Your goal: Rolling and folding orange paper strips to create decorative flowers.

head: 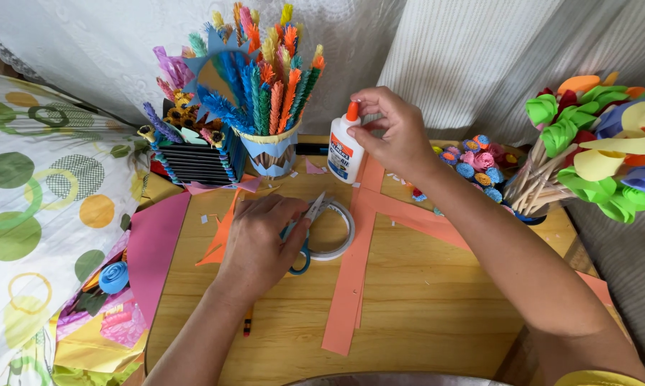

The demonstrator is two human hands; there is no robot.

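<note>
Your right hand (392, 132) is pinching the glue bottle (345, 150) cap — twist gently, bottle upright. Your left hand (259, 239) is closing over the scissors (302, 236) — steady them on the desk (422, 286).

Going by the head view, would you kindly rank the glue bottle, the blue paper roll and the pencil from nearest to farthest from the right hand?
1. Glue bottle: in the right hand, at its cap.
2. Pencil: near table edge, beyond the left hand.
3. Blue paper roll: far left, off the table.
</note>
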